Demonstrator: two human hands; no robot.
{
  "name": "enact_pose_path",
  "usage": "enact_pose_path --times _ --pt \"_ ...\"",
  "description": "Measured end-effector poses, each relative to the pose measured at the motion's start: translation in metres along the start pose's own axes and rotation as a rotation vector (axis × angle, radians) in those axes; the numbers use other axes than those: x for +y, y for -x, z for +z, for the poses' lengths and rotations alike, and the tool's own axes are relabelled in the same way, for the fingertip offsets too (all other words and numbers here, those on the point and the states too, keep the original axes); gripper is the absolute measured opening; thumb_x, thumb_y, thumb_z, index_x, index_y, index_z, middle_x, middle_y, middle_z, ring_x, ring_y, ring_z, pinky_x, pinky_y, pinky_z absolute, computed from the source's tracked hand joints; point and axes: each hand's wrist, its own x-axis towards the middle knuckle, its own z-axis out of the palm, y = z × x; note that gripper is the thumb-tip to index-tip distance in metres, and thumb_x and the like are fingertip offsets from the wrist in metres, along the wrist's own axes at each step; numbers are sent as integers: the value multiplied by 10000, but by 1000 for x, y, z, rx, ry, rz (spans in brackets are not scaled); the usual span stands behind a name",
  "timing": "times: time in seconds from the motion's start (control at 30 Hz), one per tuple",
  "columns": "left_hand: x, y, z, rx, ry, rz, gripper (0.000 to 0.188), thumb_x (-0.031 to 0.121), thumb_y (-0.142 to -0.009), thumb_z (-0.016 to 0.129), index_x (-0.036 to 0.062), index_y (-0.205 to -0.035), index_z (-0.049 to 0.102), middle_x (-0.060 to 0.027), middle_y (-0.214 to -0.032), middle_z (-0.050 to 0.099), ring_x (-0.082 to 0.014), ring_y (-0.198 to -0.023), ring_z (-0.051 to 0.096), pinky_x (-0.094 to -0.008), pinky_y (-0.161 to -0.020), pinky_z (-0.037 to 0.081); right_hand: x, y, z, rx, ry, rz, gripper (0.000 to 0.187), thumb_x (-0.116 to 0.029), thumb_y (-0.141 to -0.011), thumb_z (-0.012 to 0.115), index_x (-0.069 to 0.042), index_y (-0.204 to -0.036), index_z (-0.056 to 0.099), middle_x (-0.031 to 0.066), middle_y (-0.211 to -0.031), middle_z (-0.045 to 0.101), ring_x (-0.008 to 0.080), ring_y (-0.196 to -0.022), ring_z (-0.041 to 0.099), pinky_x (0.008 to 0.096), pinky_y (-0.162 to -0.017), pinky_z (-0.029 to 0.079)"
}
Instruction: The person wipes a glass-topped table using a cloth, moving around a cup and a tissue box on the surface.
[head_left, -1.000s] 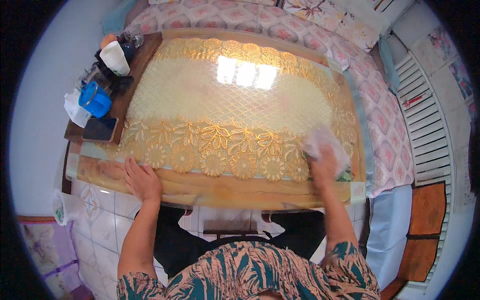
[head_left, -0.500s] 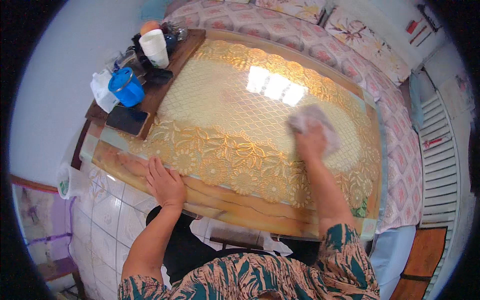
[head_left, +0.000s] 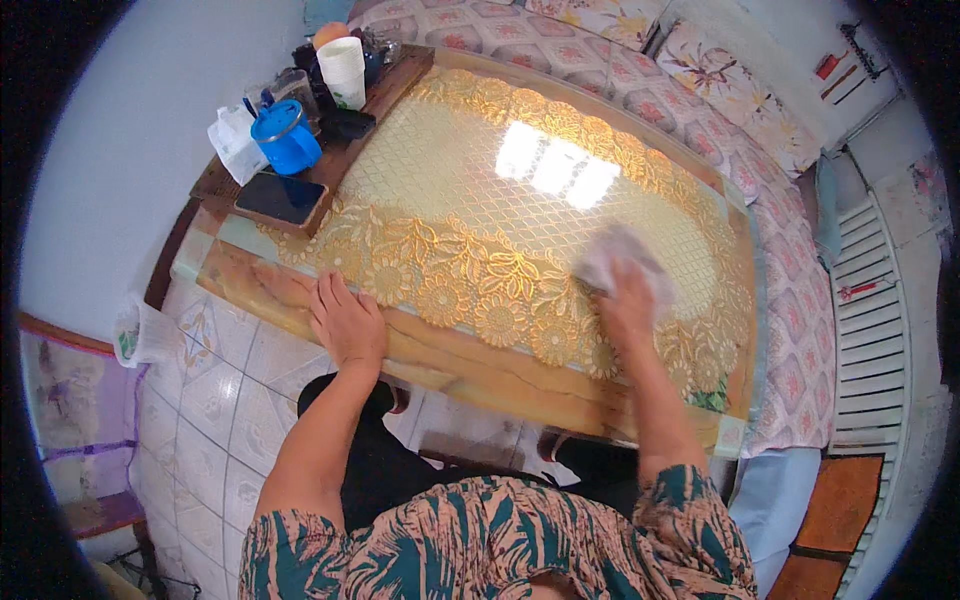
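Note:
A greyish-pink cloth [head_left: 655,262] lies bunched on the tabletop, right of the middle. My right hand [head_left: 628,305] is on it, fingers bent over the near side; both are a little blurred by motion. Under them spreads a gold lace-patterned table cover [head_left: 450,250] with a shiny surface. My left hand [head_left: 350,322] rests flat on the near marbled edge of the table [head_left: 480,365], fingers stretched out and holding nothing.
At the far left, a dark wooden board [head_left: 350,150] carries a blue mug [head_left: 287,137], stacked paper cups [head_left: 343,72], a phone [head_left: 282,200] and white tissue [head_left: 236,143]. A patterned sofa [head_left: 790,290] borders the far and right sides. A white radiator [head_left: 868,330] stands at the right.
My right hand and the cloth have moved slightly toward the near edge of the table. My left hand stays on that edge. The whole view has shifted a little.

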Motion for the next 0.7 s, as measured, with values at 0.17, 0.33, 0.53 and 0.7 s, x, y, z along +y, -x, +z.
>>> enact_pose_path --times 0.17,0.33,0.53,0.7 --pt "-1 3 0 9 0 15 504 231 -849 537 10 -1291 437 -101 -1386 403 -293 -1323 316 -457 -1050 270 113 135 -27 100 129 445 698 -304 -814 618 -172 -1445 352 182 -1486 314 337 -1372 292 463 -1108 222" --pt "2 5 -1 4 33 2 499 236 -844 546 14 -1281 447 -96 -1371 416 -287 -1306 332 -453 -1032 287 46 186 -11 182 75 243 716 -288 -744 658 -98 -1393 422 228 -1444 358 373 -1329 343 497 -1087 249" --pt "-2 3 1 12 36 -31 487 243 -837 544 25 -1265 462 -82 -1367 424 -282 -1304 337 -460 -1022 301 -170 158 -22 -85 -135 -405 743 -406 -790 635 -196 -1444 351 188 -1495 279 342 -1396 237 498 -1113 185" --pt "-5 1 12 56 18 41 475 259 -837 547 35 -1250 473 -71 -1362 429 -280 -1296 351 -469 -1009 324 -212 138 -28 -134 -274 -560 762 -336 -765 676 -236 -1443 343 134 -1518 259 294 -1410 224 467 -1124 167"
